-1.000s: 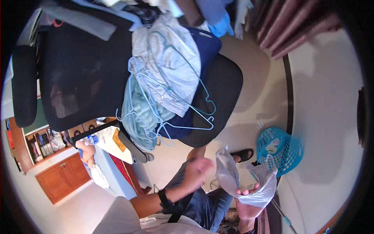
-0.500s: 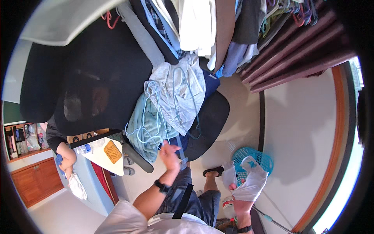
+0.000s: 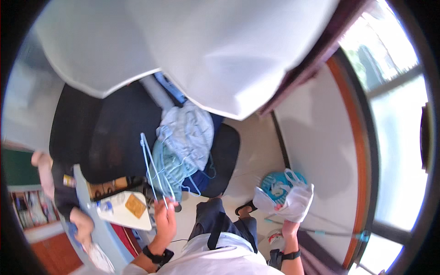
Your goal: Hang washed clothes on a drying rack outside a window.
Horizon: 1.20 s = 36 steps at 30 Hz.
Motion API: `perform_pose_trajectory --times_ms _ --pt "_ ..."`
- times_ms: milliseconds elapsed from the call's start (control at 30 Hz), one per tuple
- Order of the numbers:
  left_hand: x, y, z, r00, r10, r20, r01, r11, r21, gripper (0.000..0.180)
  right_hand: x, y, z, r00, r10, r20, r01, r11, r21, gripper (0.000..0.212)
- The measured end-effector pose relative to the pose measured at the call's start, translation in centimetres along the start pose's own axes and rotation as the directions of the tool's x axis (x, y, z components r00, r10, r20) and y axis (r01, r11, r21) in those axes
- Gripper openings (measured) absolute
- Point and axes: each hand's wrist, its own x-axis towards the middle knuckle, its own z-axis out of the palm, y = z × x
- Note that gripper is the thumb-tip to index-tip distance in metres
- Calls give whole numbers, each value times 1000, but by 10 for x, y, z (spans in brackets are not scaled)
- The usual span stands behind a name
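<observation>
My left hand (image 3: 165, 222) is closed on a pale blue clothes hanger (image 3: 150, 161), its thin frame standing in front of the black chair (image 3: 114, 133). Just beyond lies a heap on the seat: a light grey garment (image 3: 190, 130), a teal towel-like cloth (image 3: 167, 167) and dark blue fabric (image 3: 200, 178). More pale blue hangers (image 3: 195, 187) rest over this heap. My right hand (image 3: 289, 227) grips a white cloth (image 3: 300, 201) with strap-like loops; the cloth covers most of its fingers. Directly behind it stands a turquoise plastic basket (image 3: 270, 178) on the floor.
Large white fabric (image 3: 220, 50) hangs close overhead, hiding the far side. At left, a cream tabletop (image 3: 121, 213) sits near another person's bare leg (image 3: 82, 222). A thin pole (image 3: 327, 233) and windows (image 3: 394, 114) are at right.
My left hand has moved left and nearer with a hanger raised from the heap. White fabric now fills the top of view. My right hand still holds the white cloth by the basket.
</observation>
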Motion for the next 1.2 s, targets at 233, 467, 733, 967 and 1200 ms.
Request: perform_pose_trajectory --times_ms 233,467,733,967,1200 --pt "1 109 31 626 536 566 -248 826 -507 32 -75 -104 5 971 -148 186 35 862 506 70" --pt "-50 108 114 -248 185 951 237 963 -126 49 -178 -144 -48 916 -396 -62 324 642 695 64" --pt "-153 167 154 -25 468 883 -94 879 -468 14 -298 -138 -138 762 -582 -284 626 775 91 49" --pt "-257 292 147 -284 895 344 -499 168 -850 31 -340 -161 -185 486 -711 -508 855 509 105 31" --pt "-307 348 176 -563 819 105 -647 -359 -672 28 -379 -246 -209 129 -986 -102 83 113 -990 51"
